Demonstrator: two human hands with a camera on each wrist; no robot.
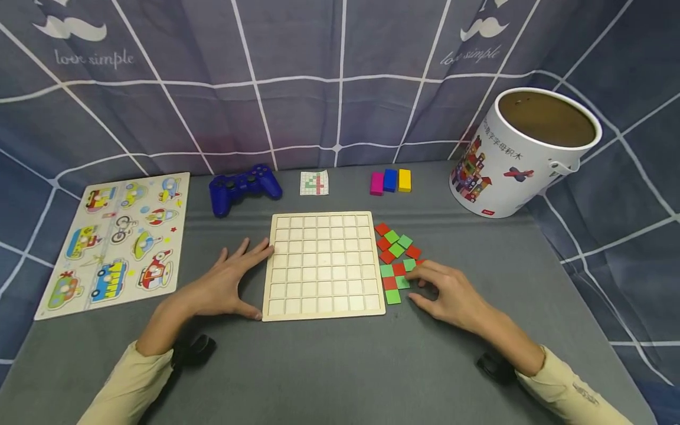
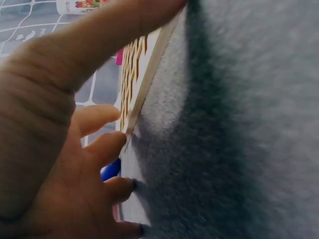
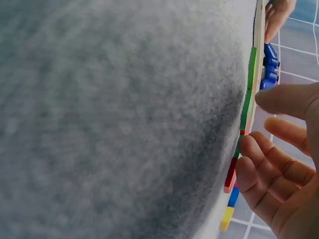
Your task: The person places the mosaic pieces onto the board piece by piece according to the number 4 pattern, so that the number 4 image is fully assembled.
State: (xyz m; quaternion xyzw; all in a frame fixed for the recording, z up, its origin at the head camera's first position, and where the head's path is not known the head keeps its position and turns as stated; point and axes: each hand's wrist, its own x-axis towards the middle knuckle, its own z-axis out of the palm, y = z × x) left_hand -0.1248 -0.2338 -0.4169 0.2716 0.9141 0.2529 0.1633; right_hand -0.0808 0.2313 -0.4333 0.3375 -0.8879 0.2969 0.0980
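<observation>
Tile selection, apparently: steadied grid board (image 1: 324, 260) with left hand (image 1: 222, 287), spread-fingered, held right hand (image 1: 450, 295), loosely bent and pinching nothing visible, at tiles (image 1: 398, 269) just right of board, likely needed to pinch one next.

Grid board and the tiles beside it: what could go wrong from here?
The tiles lie crowded together, so the right hand might nudge others when picking one up. The left hand touches the left edge of the grid board; a push there could slide it into the tiles.
</observation>
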